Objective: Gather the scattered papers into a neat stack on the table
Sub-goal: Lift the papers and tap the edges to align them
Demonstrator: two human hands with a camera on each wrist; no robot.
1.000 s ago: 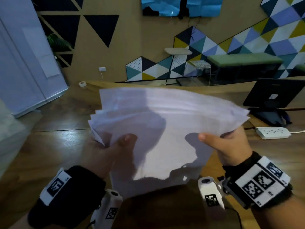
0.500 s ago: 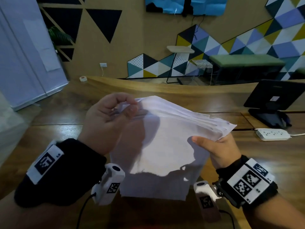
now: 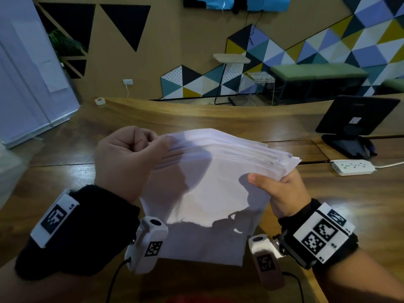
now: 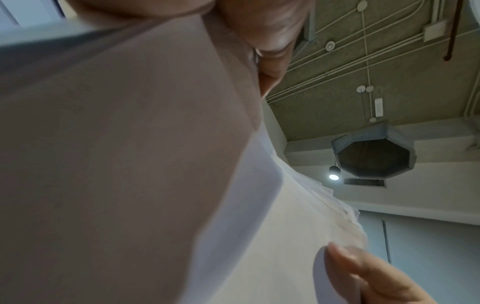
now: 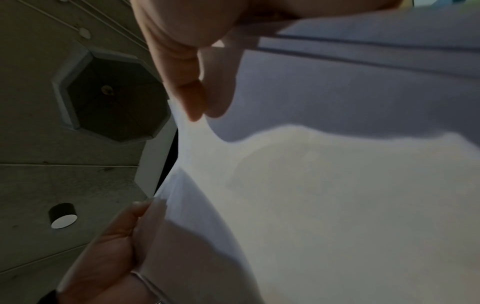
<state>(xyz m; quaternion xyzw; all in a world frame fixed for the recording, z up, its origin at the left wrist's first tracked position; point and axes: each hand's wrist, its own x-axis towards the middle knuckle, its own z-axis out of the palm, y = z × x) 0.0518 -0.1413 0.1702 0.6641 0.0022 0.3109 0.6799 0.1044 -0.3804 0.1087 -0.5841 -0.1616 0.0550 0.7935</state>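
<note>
Tape roll (image 3: 100, 101) is sitting at the table's (image 3: 65, 171) far left edge. Left hand (image 3: 129, 158) is gripping the papers (image 3: 214, 184) at their upper left corner, fingers curled round the edge. The sheaf is being held above the table, sagging toward the person, edges fanned and uneven. Right hand (image 3: 282, 191) is pinching the right corner, thumb on top. Sheets are light, limp and slippery against each other; judged best held at opposite edges and tapped square on the table. Power strip (image 3: 353, 167) and monitor (image 3: 356, 119) are standing at far right.
</note>
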